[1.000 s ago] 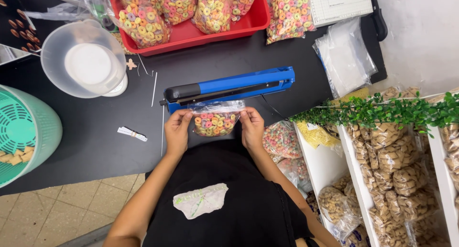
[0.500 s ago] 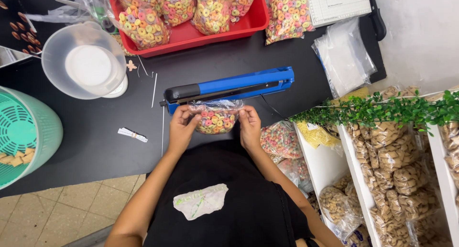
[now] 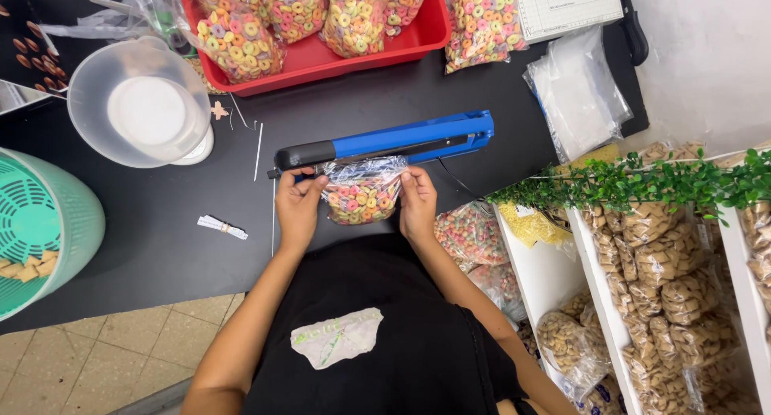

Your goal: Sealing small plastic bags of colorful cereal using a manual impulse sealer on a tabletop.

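- Since a second ago I've nudged the cereal bag [image 3: 363, 194] up toward the blue sealer [image 3: 385, 144], mid-frame.
- Left hand [image 3: 299, 208] and right hand [image 3: 418, 202] each pinch a top corner.
- Light, crinkly, slippery film; contents probably crush easily.

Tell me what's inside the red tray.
The red tray holds clear bags of coloured cereal rings. They cover most of its floor, so anything beneath them is hidden.

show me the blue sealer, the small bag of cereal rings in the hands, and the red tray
blue sealer [image 3: 409, 139], head view, on the middle of its blue arm
small bag of cereal rings [image 3: 363, 198], head view, on its filled lower half
red tray [image 3: 337, 58], head view, on its bare front wall
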